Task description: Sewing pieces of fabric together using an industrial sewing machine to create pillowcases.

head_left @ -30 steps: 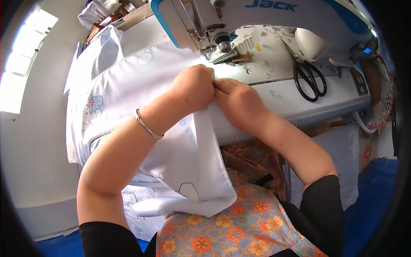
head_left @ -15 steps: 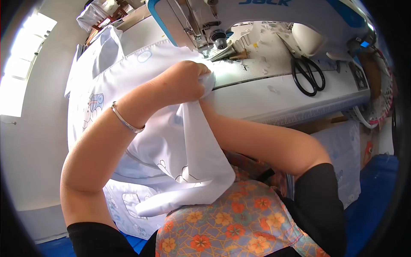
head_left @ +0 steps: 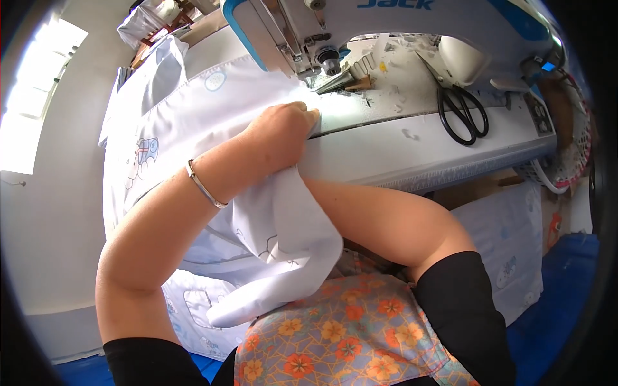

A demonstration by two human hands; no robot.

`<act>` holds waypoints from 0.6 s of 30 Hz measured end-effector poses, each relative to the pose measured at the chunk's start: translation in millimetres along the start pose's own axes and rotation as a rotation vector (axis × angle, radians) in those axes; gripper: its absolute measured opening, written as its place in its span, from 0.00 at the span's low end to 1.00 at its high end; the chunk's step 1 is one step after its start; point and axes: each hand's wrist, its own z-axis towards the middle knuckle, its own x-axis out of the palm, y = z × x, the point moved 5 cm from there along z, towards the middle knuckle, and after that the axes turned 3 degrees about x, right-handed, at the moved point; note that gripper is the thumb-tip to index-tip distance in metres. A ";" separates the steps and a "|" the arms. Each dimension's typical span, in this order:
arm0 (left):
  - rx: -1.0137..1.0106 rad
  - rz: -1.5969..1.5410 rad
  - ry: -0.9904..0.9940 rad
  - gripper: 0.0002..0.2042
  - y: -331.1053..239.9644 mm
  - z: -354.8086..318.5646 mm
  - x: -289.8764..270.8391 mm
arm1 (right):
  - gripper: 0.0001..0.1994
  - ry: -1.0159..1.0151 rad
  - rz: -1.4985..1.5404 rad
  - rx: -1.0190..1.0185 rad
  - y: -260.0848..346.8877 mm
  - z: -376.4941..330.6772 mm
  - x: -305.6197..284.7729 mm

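Note:
White printed fabric [head_left: 244, 83] with pale blue pictures spreads over the left of the sewing table and hangs in folds toward my lap. My left hand [head_left: 286, 132], fingers curled, grips an edge of it just in front of the needle area of the sewing machine [head_left: 386, 16]. A silver bangle circles that wrist. From the right, my right forearm [head_left: 380, 212] reaches in beneath the left one. Fabric and the left hand hide the right hand, so its fingers do not show. The machine's lamp brightly lights the spot beside the left hand.
Black-handled scissors [head_left: 460, 109] lie on the table, right of the needle. Nearby are small tools [head_left: 351, 80], thread scraps and a white rounded container [head_left: 462, 58]. A ruler strip [head_left: 450, 175] runs along the front edge. A basket [head_left: 573, 141] stands at the far right.
My left hand has shifted slightly down and toward me, drawing its fabric edge along. My right elbow has come inward to the left, and the hanging folds have moved a little.

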 end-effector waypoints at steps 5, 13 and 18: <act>-0.004 -0.012 -0.055 0.18 7.8 11.5 3.6 | 0.19 -0.027 0.087 0.024 -7.3 0.9 6.5; 0.018 -0.010 -0.113 0.16 7.9 10.3 -4.4 | 0.20 -0.067 0.230 0.074 -20.5 -0.9 11.8; 0.015 0.137 -0.240 0.19 6.0 11.4 -3.6 | 0.20 -0.089 0.326 0.084 -27.3 5.6 14.5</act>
